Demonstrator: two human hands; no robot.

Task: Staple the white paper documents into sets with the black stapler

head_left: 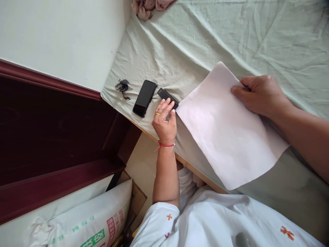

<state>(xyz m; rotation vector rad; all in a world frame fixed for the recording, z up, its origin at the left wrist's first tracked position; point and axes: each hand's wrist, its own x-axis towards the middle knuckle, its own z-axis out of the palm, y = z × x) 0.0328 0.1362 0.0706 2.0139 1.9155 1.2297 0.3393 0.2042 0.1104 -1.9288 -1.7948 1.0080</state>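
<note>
My right hand (262,94) grips the right edge of a white sheet of paper (226,127), thumb on top and fingers around the edge. The sheet is slightly bowed over the cloth, and its left corner meets the end of a black stapler (164,95). My left hand (164,118) lies over the near side of the stapler with fingers stretched out and the thumb apart. It wears a ring and a red string bracelet. Whether the paper's corner sits inside the stapler's mouth is hard to see.
A black phone (145,97) and a bunch of keys (123,85) lie left of the stapler on the pale green cloth (185,41). Pinkish fabric (144,8) is bunched at the far edge. Dark red wooden furniture (51,130) and a printed white sack (97,216) stand left.
</note>
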